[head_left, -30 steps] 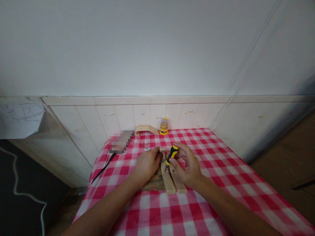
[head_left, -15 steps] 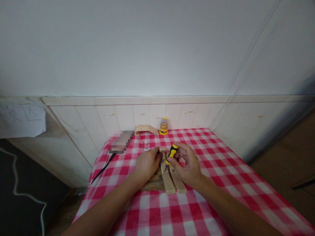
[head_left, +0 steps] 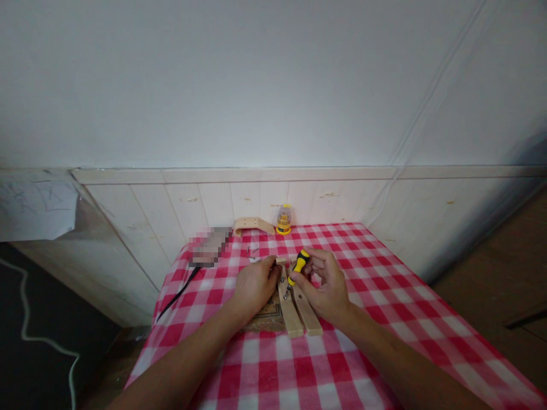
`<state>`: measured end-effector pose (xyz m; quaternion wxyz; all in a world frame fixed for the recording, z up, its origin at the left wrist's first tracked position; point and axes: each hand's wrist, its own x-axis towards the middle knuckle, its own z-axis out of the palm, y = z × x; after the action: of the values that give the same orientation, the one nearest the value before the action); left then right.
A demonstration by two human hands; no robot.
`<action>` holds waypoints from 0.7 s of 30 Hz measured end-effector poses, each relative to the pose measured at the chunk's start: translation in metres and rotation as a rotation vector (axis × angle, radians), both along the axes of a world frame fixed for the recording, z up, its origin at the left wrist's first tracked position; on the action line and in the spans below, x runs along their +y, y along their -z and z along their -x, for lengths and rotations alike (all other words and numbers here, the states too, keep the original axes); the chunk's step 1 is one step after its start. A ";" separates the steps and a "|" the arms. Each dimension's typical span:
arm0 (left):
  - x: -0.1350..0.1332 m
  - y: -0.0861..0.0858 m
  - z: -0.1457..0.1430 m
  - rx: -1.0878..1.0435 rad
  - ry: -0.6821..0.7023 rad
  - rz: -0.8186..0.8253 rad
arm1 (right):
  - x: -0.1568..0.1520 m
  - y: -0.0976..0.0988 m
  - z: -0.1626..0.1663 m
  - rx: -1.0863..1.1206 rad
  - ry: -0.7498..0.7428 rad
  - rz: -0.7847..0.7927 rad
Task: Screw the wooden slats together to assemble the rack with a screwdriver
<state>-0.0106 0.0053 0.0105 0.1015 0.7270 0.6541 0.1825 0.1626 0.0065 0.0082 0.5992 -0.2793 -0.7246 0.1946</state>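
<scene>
My right hand (head_left: pixel 328 283) is closed around a yellow and black screwdriver (head_left: pixel 301 263), which leans over with its tip down at a screw (head_left: pixel 285 297) in the left of two pale wooden bars (head_left: pixel 292 319). Another screw (head_left: pixel 282 279) stands farther up the same bar. The right-hand wooden bar (head_left: pixel 311 320) lies alongside, with a hole in its face. My left hand (head_left: pixel 256 282) grips the far end of the left bar, its fingertips partly hidden. Below that hand lies a brown printed cardboard piece (head_left: pixel 267 319), partly covered by the hand and bar.
At the table's back stand a curved wooden piece (head_left: pixel 254 224) with holes and a clear bit case (head_left: pixel 284 220) with a yellow base. Several loose screws (head_left: pixel 255 250) lie on the checked tablecloth (head_left: pixel 363 364). A blurred-out flat object (head_left: pixel 210 246) with a black strap (head_left: pixel 179 293) lies left.
Almost nothing differs. Both hands, the screwdriver and the wooden bars keep their places, and the view has shifted very slightly.
</scene>
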 end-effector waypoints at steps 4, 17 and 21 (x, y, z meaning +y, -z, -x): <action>0.001 0.001 0.000 -0.007 0.013 -0.014 | 0.000 -0.001 0.000 -0.012 0.003 -0.004; -0.001 -0.003 -0.001 0.000 0.008 -0.019 | 0.012 0.018 -0.003 -0.025 0.169 -0.001; -0.001 -0.004 -0.002 0.008 -0.006 0.008 | 0.011 0.017 -0.002 0.008 0.161 0.029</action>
<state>-0.0091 0.0043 0.0142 0.1009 0.7254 0.6574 0.1772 0.1643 0.0179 -0.0090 0.6118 -0.3444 -0.6945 0.1574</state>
